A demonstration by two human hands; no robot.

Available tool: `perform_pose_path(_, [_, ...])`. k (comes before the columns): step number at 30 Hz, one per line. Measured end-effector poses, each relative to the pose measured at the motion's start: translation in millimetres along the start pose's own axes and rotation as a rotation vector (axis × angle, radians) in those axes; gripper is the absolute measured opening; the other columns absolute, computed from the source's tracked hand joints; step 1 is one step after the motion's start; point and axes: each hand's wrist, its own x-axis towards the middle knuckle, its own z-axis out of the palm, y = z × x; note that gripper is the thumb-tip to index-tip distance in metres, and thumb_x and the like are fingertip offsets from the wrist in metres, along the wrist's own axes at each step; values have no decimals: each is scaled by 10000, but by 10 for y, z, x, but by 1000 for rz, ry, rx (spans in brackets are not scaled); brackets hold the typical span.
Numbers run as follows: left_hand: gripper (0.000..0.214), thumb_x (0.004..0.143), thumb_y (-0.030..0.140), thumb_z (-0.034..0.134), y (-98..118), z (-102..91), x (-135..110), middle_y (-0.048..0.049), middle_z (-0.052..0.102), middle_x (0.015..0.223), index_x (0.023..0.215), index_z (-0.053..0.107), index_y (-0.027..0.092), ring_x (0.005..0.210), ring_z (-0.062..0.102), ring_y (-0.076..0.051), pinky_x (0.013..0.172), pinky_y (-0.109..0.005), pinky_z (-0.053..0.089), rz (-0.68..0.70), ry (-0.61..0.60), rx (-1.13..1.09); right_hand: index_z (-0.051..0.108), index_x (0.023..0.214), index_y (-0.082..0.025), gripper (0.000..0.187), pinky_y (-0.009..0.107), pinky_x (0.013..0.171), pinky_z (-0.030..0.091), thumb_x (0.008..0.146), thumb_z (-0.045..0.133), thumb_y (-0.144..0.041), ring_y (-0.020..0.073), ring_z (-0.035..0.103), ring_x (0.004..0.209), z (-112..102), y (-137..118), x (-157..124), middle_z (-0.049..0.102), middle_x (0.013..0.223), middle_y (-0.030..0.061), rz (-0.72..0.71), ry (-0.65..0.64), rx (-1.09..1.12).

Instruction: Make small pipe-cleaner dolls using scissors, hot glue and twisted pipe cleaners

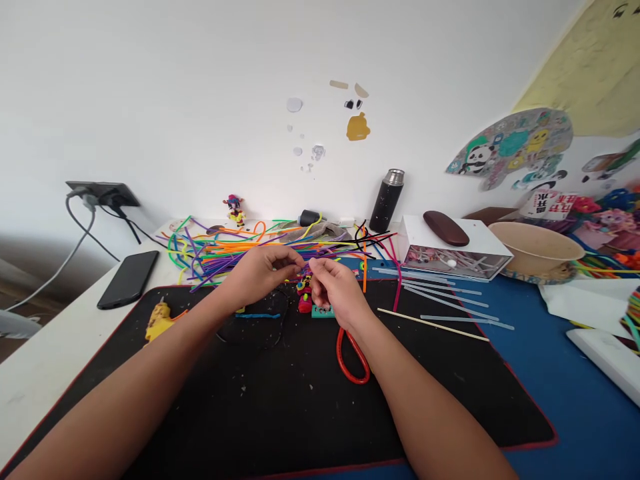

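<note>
Over the middle of the black mat, my left hand has its thumb and forefinger pinched together. Facing it, my right hand is pinched too, its fingertips close to those of the left. Something small and purple shows between them, too small to name. Just below the fingertips is a small colourful figure with a red lower part, partly hidden by my right hand. A teal piece with holes lies beside it. Under my right wrist is a red loop-shaped handle.
A heap of coloured pipe cleaners lies along the wall. At left are a yellow glue gun and a black phone. Translucent glue sticks, a wooden stick, a black flask and a white box stand or lie right.
</note>
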Motion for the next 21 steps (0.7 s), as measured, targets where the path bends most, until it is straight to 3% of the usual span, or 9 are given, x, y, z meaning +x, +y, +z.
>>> perform_pose_path(6, [195, 912, 358, 674, 84, 81, -13, -35, 793, 848, 924, 786, 198, 774, 729, -201, 725, -286, 549, 24, 91, 91, 623, 853, -205, 403, 201, 350, 205, 800, 801, -563, 79, 442, 361, -35, 25, 38, 479, 492, -104, -17, 31, 23])
perform_pose_path(11, [225, 894, 403, 710, 77, 153, -18, -42, 791, 843, 937, 770, 190, 783, 730, -208, 735, -306, 567, -26, 149, -41, 623, 863, -202, 379, 204, 357, 195, 802, 809, -527, 76, 431, 365, -47, 28, 54, 461, 496, -110, -14, 27, 77])
perform_pose_path(17, [413, 801, 529, 821, -4, 152, 34, -36, 768, 816, 992, 733, 174, 726, 731, -202, 730, -349, 628, -148, 60, -324, 606, 866, -209, 401, 211, 362, 206, 785, 814, -542, 84, 434, 366, -41, 34, 48, 437, 488, -117, -11, 29, 61])
perform_pose_path(21, [330, 839, 487, 777, -24, 125, 29, -28, 748, 754, 932, 755, 172, 702, 712, -189, 698, -313, 608, -142, 18, -246, 602, 865, -207, 411, 212, 369, 233, 796, 795, -564, 80, 408, 344, -45, 39, 43, 420, 462, -127, -10, 9, -10])
